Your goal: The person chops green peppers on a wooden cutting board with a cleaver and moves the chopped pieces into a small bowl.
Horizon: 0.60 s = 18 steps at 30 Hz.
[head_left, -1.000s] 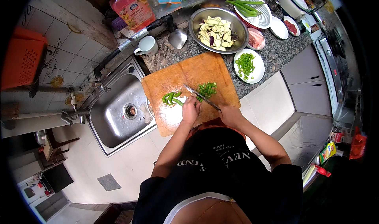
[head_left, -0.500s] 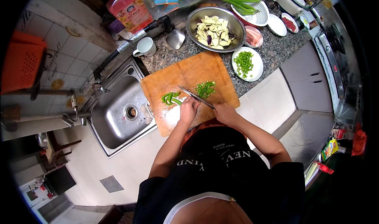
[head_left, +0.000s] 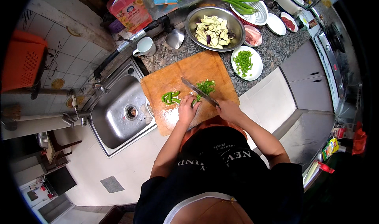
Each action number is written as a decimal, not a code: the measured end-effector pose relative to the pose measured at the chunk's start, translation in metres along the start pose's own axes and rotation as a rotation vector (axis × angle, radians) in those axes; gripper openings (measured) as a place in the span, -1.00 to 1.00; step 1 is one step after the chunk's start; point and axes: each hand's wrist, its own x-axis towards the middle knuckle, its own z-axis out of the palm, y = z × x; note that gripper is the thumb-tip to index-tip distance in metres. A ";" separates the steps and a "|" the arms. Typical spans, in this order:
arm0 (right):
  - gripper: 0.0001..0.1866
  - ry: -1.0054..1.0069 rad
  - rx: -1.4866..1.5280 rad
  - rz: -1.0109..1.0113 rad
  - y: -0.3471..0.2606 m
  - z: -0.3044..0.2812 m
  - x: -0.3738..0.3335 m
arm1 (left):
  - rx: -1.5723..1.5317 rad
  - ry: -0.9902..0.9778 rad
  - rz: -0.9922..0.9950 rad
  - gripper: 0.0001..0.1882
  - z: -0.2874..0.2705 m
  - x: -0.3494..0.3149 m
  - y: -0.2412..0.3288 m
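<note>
My right hand (head_left: 229,111) is closed round the handle of a kitchen knife (head_left: 200,91). Its blade slants up and left across the wooden cutting board (head_left: 164,81). Beside the blade, my left hand (head_left: 188,112) presses a piece of green pepper (head_left: 196,101) to the board with bent fingers. Past the blade sits a small heap of chopped green pepper (head_left: 206,86). Longer green pepper strips (head_left: 170,98) lie left of my left fingers. The fingers partly hide the piece they hold.
Left of the board is a steel sink (head_left: 114,105). Behind stand a white mug (head_left: 145,47), a spatula (head_left: 175,38) and a steel bowl (head_left: 188,30) of sliced eggplant. A white plate (head_left: 257,68) of chopped green pepper and a white colander (head_left: 262,14) stand at the right.
The knife blade has shifted away from me, and my right hand has moved slightly right. My left hand has turned a little, so the pepper piece under its fingers shows more.
</note>
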 end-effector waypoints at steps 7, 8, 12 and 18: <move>-0.79 -0.001 -0.044 0.019 0.012 0.027 0.006 | 0.012 -0.092 -0.045 -0.94 0.011 -0.009 -0.016; -0.79 0.001 -0.032 0.030 0.010 0.030 0.008 | 0.009 -0.101 -0.076 -0.95 0.012 -0.009 -0.018; -0.79 0.044 -0.008 0.022 -0.003 0.035 0.025 | 0.016 -0.120 -0.033 -0.97 0.012 -0.006 -0.025; -0.76 -0.001 -0.005 -0.001 -0.007 0.007 0.005 | 0.011 -0.100 -0.119 -0.96 0.017 -0.005 -0.023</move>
